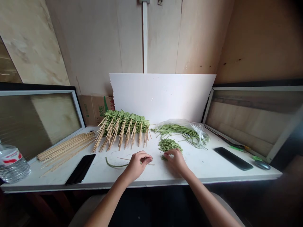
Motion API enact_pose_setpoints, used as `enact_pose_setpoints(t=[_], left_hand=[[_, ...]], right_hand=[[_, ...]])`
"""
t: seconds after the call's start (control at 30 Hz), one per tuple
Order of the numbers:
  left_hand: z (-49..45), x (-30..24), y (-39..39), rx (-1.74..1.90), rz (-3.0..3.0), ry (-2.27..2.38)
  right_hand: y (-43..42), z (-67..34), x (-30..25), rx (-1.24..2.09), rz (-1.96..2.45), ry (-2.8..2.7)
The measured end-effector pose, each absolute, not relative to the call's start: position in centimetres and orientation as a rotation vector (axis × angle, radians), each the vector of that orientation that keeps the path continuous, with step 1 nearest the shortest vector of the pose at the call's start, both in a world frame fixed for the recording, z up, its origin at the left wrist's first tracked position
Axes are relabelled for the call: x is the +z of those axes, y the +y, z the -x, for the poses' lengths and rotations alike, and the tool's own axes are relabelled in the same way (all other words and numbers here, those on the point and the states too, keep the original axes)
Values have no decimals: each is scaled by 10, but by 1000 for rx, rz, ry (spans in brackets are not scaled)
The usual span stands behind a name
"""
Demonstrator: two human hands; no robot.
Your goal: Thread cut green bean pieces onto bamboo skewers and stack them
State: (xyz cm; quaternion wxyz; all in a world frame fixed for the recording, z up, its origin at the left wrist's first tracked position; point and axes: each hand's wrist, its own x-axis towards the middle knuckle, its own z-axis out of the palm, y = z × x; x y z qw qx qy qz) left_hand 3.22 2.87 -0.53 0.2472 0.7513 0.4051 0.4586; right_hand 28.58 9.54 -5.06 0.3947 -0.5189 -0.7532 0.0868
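Observation:
My left hand (138, 163) is closed above the front of the table, with a bit of green bean showing between its curled fingers. A long green bean (114, 165) curves out from behind that hand to the left. A thin wooden skewer (123, 158) passes behind the same hand; I cannot tell whether the fingers hold it. My right hand (175, 159) is pinched at the near edge of a pile of short cut bean pieces (168, 145), its fingertips on a few green pieces. What lies inside its grip is mostly hidden.
Skewered beans (127, 121) are stacked at the back left, beside loose skewers (68, 146). Whole long beans (175, 129) lie with a plastic bag (201, 134). Also here are a phone (80, 169), a dark slab (234, 158), a mouse (262, 164) and a water bottle (14, 164).

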Motion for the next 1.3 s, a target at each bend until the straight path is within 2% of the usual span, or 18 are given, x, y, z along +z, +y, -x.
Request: enact_pose_setpoints(t=[0.3, 0.53, 0.8, 1.1, 1.3], left_hand=[[-28, -10, 28, 1172, -2114, 1122], [-36, -14, 29, 1251, -2008, 1134], [-35, -13, 31, 1245, -2005, 1180], [-36, -10, 28, 1308, -2160, 1116], [-40, -11, 25, 1316, -2169, 978]], right_hand=[[99, -287, -46, 252, 1347, -1902], [65, -264, -7, 790, 949, -1959], [48, -247, -2, 531, 856, -1934], [38, -242, 7, 497, 844, -2003], [39, -235, -4, 663, 760, -1917]])
